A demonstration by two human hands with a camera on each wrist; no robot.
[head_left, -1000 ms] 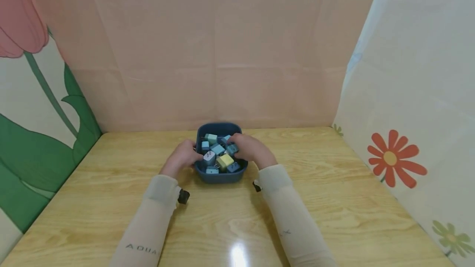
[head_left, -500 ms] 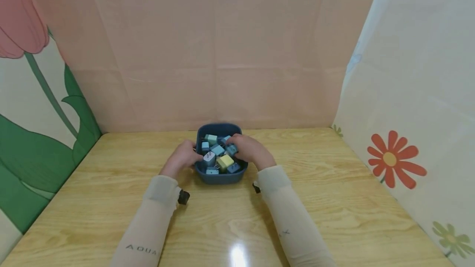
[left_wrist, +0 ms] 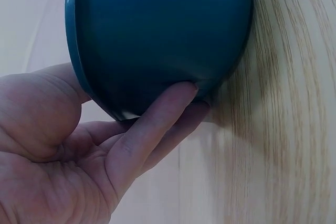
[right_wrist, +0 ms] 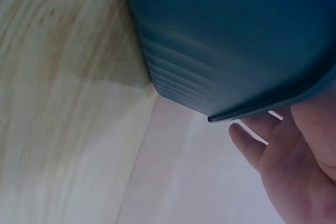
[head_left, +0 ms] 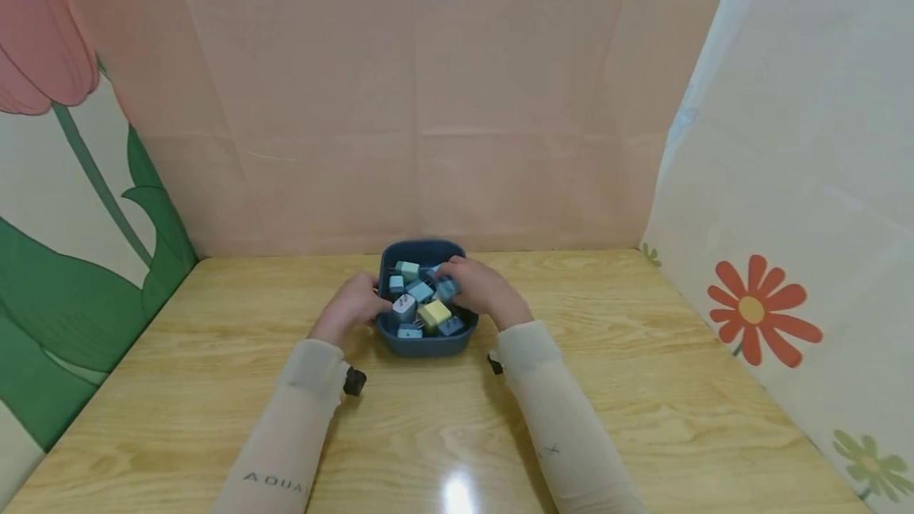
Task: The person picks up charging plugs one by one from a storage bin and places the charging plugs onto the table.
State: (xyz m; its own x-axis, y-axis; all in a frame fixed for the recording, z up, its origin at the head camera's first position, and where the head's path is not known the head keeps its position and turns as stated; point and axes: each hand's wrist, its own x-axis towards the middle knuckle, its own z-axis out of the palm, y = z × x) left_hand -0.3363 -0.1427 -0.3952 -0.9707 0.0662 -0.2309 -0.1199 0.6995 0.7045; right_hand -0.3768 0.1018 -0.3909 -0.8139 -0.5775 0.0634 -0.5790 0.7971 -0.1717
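A dark blue plastic bin (head_left: 427, 347) stands on the table, holding several charger plugs, mostly blue. A yellow charger plug (head_left: 434, 312) and a white one (head_left: 404, 308) lie toward the front, a pale green one (head_left: 408, 270) at the back. My left hand (head_left: 352, 306) grips the bin's left side; in the left wrist view its fingers (left_wrist: 163, 116) lie along the outer wall and the thumb goes over the rim. My right hand (head_left: 485, 292) reaches over the right rim and pinches a blue charger plug (head_left: 447, 289), slightly blurred. In the right wrist view the bin wall hides its fingertips.
The wood-grain table (head_left: 643, 387) runs back to a pink sheet (head_left: 421, 101). A tulip-printed sheet (head_left: 71, 276) stands on the left, a flower-printed one (head_left: 800, 181) on the right.
The blue charger plug at my right fingers has tilted a little and looks blurred. My left hand keeps its hold on the bin. The head view has shifted slightly.
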